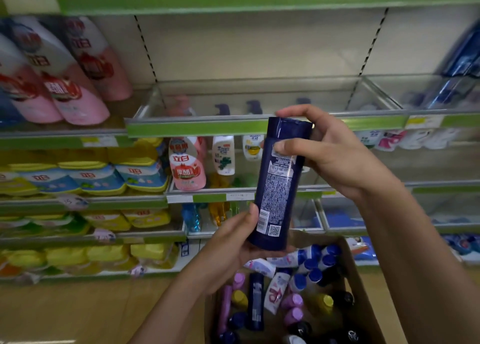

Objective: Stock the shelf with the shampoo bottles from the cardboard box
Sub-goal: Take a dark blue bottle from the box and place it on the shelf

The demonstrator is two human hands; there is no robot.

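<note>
Both forearms are bare to the lower edge of the frame, with no sleeves showing. The left hand point(228, 242) and right hand point(335, 156) carry short, unpainted nails on their fingers point(291, 146).

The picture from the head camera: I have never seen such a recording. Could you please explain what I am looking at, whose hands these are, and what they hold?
A person wears one camera on the head, so you look forward and down over that person's own arms. No robot is here. Both hands hold one dark blue shampoo bottle upright: the left hand grips its base, and the right hand has its fingers around the top. Below stands an open cardboard box with more bottles. Behind, the clear-fronted shelf looks mostly bare.
</note>
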